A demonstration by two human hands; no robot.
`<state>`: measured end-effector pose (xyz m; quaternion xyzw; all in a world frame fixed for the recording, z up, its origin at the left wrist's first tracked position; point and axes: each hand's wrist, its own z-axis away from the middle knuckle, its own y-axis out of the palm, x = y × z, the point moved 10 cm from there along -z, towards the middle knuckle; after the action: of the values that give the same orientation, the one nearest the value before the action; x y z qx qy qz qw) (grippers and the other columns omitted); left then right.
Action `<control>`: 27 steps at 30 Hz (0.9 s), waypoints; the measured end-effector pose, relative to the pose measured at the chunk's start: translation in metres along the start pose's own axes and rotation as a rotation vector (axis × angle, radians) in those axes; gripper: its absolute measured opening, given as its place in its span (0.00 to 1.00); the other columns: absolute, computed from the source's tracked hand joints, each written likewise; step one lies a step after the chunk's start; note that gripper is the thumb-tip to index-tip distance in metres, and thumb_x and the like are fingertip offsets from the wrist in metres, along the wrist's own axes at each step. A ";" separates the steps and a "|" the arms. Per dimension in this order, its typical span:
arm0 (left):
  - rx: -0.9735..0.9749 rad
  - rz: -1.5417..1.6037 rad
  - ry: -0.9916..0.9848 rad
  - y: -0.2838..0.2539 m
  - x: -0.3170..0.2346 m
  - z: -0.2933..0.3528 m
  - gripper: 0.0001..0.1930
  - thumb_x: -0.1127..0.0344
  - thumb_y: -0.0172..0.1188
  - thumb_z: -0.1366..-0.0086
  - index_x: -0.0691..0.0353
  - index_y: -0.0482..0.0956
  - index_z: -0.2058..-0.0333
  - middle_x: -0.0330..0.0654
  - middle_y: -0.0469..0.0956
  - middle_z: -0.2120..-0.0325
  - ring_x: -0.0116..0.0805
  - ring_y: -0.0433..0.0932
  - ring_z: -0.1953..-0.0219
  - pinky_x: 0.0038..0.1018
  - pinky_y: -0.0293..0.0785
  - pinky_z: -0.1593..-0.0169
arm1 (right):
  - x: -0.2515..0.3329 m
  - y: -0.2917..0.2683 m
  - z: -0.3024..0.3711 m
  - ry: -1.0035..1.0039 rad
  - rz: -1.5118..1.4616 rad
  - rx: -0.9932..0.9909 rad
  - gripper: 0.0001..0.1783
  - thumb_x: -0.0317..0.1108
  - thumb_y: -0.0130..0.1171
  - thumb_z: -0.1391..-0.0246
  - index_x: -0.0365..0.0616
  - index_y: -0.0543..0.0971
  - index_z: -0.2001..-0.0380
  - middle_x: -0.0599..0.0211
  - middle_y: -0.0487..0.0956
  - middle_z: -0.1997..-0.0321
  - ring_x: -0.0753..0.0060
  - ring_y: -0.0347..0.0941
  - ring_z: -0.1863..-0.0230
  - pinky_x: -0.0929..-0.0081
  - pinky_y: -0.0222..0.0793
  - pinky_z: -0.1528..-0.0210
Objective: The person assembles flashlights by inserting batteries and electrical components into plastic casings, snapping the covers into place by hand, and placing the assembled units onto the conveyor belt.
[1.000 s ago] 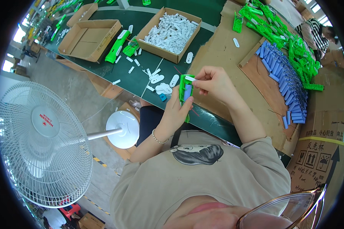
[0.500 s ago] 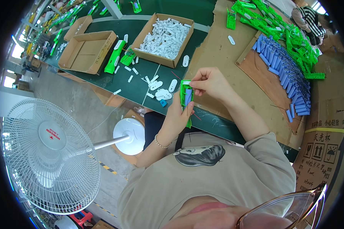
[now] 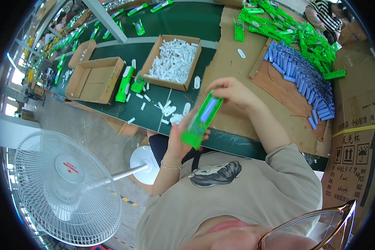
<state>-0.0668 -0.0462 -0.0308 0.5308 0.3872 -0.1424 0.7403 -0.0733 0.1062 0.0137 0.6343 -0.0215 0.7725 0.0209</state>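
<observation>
A long green plastic housing, open along one side, slants between my hands, somewhat blurred by motion. Inside it lies a blue cylindrical battery cell. My left hand is wrapped round the lower part of the housing. At the upper end, my right hand has its thumb and fingers closed on the housing's tip. Small white oval plates and slim white pieces are scattered on the green table to the left of my hands.
A cardboard box of small white parts stands ahead, with a shallower carton to its left. Blue battery cells lie on a brown board at right, beside piled green housings. A white fan stands at lower left.
The housing has tilted from nearly upright to a slant, its lower end swinging toward the lower left. My right hand has moved slightly right, still at the upper end. The whole view has shifted a little.
</observation>
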 end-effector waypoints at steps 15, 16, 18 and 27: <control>-0.190 -1.516 0.961 -0.009 -0.042 0.021 0.17 0.70 0.61 0.54 0.61 0.75 0.62 0.45 0.75 0.63 0.46 0.74 0.60 0.37 0.67 0.56 | -0.048 -0.206 -0.265 -0.045 -0.666 -0.795 0.19 0.17 0.65 0.59 0.23 0.67 0.66 0.49 0.73 0.63 0.56 0.77 0.65 0.66 0.81 0.62; -0.229 -1.513 0.970 -0.015 -0.042 0.024 0.16 0.71 0.61 0.55 0.60 0.76 0.64 0.44 0.76 0.65 0.44 0.74 0.61 0.36 0.68 0.57 | -0.054 -0.207 -0.274 0.060 -0.527 -0.835 0.17 0.20 0.67 0.60 0.24 0.70 0.69 0.51 0.75 0.67 0.59 0.78 0.69 0.69 0.81 0.67; -0.229 -1.505 0.986 -0.021 -0.039 0.022 0.15 0.71 0.62 0.56 0.60 0.77 0.65 0.43 0.76 0.67 0.43 0.75 0.63 0.36 0.68 0.57 | -0.055 -0.211 -0.277 0.213 -0.276 -0.850 0.14 0.25 0.70 0.60 0.27 0.74 0.76 0.54 0.78 0.74 0.65 0.78 0.78 0.72 0.80 0.76; -0.029 -1.534 1.091 -0.025 -0.037 0.019 0.13 0.73 0.62 0.60 0.59 0.79 0.71 0.40 0.77 0.72 0.38 0.76 0.69 0.31 0.68 0.65 | 0.040 -0.166 -0.108 -0.186 0.536 -0.661 0.13 0.38 0.62 0.52 0.37 0.75 0.74 0.59 0.79 0.78 0.64 0.76 0.79 0.71 0.71 0.77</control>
<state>-0.0990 -0.0805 -0.0180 0.1151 0.9261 -0.3181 0.1671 -0.1766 0.2789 0.0332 0.6325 -0.4332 0.6417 0.0197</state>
